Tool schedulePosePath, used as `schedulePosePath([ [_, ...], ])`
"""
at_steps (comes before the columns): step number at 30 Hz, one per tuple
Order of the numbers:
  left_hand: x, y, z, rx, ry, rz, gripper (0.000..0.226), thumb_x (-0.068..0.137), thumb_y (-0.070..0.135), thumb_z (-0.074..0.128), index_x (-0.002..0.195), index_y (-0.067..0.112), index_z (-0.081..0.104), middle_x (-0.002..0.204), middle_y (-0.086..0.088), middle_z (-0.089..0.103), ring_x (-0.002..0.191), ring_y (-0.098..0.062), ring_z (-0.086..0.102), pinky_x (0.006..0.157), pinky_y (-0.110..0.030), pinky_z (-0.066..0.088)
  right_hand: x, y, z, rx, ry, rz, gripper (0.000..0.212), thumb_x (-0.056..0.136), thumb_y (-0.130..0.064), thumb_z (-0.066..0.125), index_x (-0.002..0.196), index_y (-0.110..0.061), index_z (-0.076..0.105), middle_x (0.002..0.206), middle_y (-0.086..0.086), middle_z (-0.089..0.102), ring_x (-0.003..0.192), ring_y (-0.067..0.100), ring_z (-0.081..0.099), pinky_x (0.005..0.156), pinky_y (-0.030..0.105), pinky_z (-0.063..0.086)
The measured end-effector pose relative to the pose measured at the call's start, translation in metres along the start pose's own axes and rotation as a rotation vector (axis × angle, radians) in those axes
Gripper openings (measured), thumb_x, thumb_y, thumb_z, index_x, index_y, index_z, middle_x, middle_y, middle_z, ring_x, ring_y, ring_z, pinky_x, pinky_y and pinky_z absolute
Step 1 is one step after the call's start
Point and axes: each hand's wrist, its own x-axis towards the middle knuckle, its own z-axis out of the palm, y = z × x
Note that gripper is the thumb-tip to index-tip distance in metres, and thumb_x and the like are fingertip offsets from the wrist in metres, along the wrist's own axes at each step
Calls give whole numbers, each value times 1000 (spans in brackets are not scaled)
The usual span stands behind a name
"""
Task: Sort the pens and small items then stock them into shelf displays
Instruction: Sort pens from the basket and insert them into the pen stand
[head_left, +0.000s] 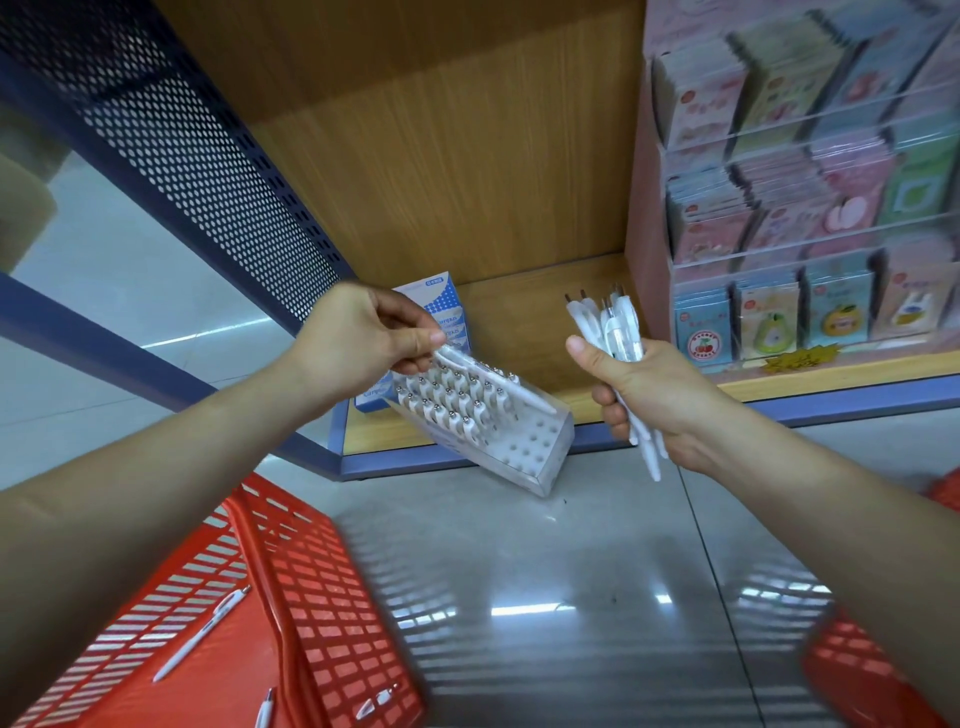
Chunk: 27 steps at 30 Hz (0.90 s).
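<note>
The single white pen (524, 396) lies slantwise, its long axis running from upper left to lower right, with the writing tip at the lower right end. It sits just above the rows of white pens (451, 402) standing in the clear pen display holder (530, 453). The left hand (358, 338) pinches the upper end of this pen between thumb and curled fingers. The holder is tilted, leaning at the front edge of the bottom wooden shelf (524, 317), and part of its perforated white insert has bare holes.

The right hand (654, 397) is closed in a fist around a bundle of white pens (618, 332). They stand nearly upright, clicker ends up toward the shelf and tips down toward the grey tiled floor (545, 571).

The hands are apart, one on each side of the holder. A blue-and-white box (441, 306) stands behind the left hand. A red basket (311, 571) at lower left holds loose pens (202, 634).
</note>
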Motion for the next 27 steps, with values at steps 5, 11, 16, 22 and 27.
schedulePosePath([
  [5, 2, -11, 27, 353, 39, 207, 9, 78, 23, 77, 76, 15, 74, 64, 2, 70, 61, -11, 66, 67, -31, 57, 2, -1, 2, 73, -16, 78, 31, 90, -44, 62, 88, -14, 59, 52, -2, 45, 42, 10, 38, 42, 22, 35],
  [11, 12, -9, 47, 538, -32, 315, 13, 82, 33, 71, 83, 21, 73, 72, 9, 68, 69, -7, 62, 69, -27, 50, 5, -5, -4, 249, -37, 86, 13, 91, -22, 58, 91, -10, 57, 60, 1, 47, 45, 11, 36, 42, 21, 31],
  [16, 13, -5, 56, 731, -93, 507, 17, 86, 36, 66, 87, 21, 74, 78, 6, 69, 75, -13, 62, 70, -30, 50, 8, -4, -5, 296, -62, 47, 12, 89, -19, 63, 93, -9, 58, 64, 2, 49, 46, 10, 39, 42, 21, 33],
  [22, 12, -7, 65, 802, -137, 569, 17, 88, 31, 62, 89, 17, 72, 83, 1, 68, 79, -19, 62, 72, -35, 49, 7, -2, -3, 309, -67, 31, 13, 87, -18, 68, 85, -10, 59, 64, 2, 50, 46, 10, 41, 42, 20, 35],
  [27, 15, -10, 73, 807, -191, 525, 19, 87, 33, 65, 91, 16, 72, 83, 0, 65, 80, -18, 60, 71, -34, 48, 4, 0, -1, 300, -75, 17, 14, 79, -14, 75, 86, -10, 63, 66, 2, 53, 52, 10, 46, 42, 18, 39],
])
